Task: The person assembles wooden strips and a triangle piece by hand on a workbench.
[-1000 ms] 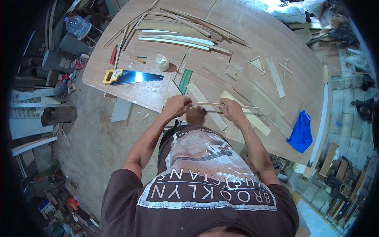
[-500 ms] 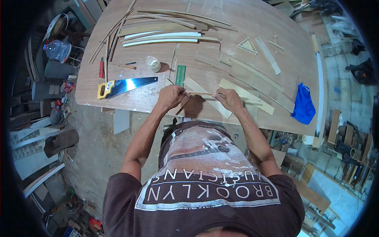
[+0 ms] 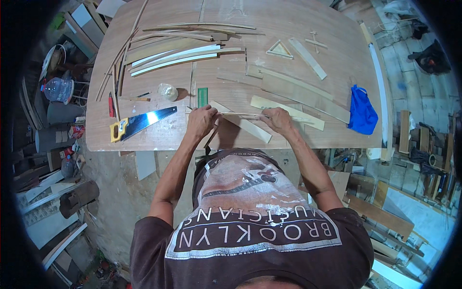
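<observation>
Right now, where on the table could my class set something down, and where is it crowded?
Bare patches: at right, between the pale slat and the blue bag; at front left, between the saw and the table's near edge. Crowded: far left, under the strips, and around the left hand and right hand, where boards lie.

We see bright accents across a tan table (image 3: pixel 337 62).
Left, a yellow-handled saw (image 3: pixel 147 123) with silver-blue blade; centre, a pale strip (image 3: pixel 236 114) and green rectangle (image 3: pixel 202 96); right, a blue bundle (image 3: pixel 362 114); near, a guitar-printed dark brown shirt (image 3: pixel 192 267).
</observation>
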A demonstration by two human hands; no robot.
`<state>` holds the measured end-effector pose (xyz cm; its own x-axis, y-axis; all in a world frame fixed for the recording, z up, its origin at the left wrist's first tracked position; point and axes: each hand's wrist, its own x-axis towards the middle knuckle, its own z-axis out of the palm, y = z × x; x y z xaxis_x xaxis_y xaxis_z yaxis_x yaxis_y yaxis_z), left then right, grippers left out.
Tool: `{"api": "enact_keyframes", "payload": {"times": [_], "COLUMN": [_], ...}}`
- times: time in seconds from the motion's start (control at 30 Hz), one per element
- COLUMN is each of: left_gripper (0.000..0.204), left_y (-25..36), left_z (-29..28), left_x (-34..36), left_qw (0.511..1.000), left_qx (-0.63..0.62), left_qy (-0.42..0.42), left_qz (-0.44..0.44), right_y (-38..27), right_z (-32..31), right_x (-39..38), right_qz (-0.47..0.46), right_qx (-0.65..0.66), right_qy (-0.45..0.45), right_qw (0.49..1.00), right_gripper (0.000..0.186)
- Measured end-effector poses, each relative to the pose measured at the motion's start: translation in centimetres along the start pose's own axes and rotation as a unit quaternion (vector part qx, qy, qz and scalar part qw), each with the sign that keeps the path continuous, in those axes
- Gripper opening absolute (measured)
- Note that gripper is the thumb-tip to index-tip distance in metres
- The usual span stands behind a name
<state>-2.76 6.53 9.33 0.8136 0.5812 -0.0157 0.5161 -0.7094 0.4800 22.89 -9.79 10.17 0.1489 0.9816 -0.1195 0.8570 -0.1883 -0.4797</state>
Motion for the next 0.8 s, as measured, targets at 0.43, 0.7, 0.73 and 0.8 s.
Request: {"api": "enact_keyframes", "payload": {"times": [0.43,0.7,0.73,0.8], "left_gripper": [0.021,0.017,0.017,0.019], "left_y": [-1.5,-1.5,-1.4,-1.3], "left_z": [2.9,4.9,5.3,6.0], "left_x": [1.2,3.3,3.8,4.7], "left_qw": [0.999,0.999,0.999,0.998], "left_qx": [0.027,0.048,0.048,0.057], "left_qy": [0.016,-0.005,-0.012,-0.022], "left_qz": [-0.010,-0.007,-0.010,-0.010], "right_y": [5.1,10.8,11.7,13.5], "right_z": [0.6,0.4,0.5,0.8], "right_x": [0.3,0.1,0.1,0.0], "right_qz": [-0.030,-0.037,-0.030,0.031], "right_qx": [0.024,0.085,0.083,0.124], "right_qy": [0.045,0.025,0.029,-0.025], "right_qw": [0.998,0.995,0.996,0.992], "right_gripper": [0.019,0.016,0.016,0.017]}}
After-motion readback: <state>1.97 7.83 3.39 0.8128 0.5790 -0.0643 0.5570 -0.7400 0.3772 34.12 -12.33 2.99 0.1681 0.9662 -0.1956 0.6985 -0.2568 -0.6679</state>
